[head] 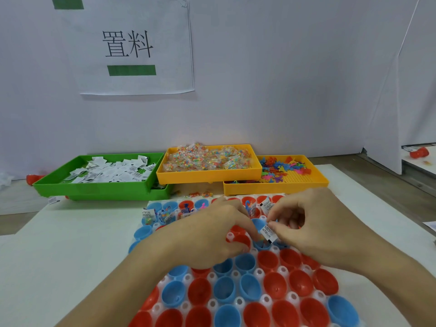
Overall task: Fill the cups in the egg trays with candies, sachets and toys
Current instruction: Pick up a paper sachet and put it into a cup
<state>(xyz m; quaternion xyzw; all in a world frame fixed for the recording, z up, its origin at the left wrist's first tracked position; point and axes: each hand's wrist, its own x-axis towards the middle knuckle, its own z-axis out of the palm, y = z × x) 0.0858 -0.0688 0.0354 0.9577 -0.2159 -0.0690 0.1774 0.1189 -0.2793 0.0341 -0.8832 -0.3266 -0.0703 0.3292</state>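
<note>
We judge the sachet [268, 233] light, limp and slippery; right hand [306, 228] pinches its edge, left hand [212, 234] curls beside, contents unclear.

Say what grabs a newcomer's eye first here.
Red and blue cups in the egg tray fill the foreground; over them the right hand pinches a sachet, the left hand alongside. Behind sit a green bin and two yellow bins, under a wall sign.

Glossy red and blue plastic cups [274, 285] in a translucent white plastic egg tray [239, 301]; matt white paper sachets [268, 233]; smooth green plastic bin [94, 188].
</note>
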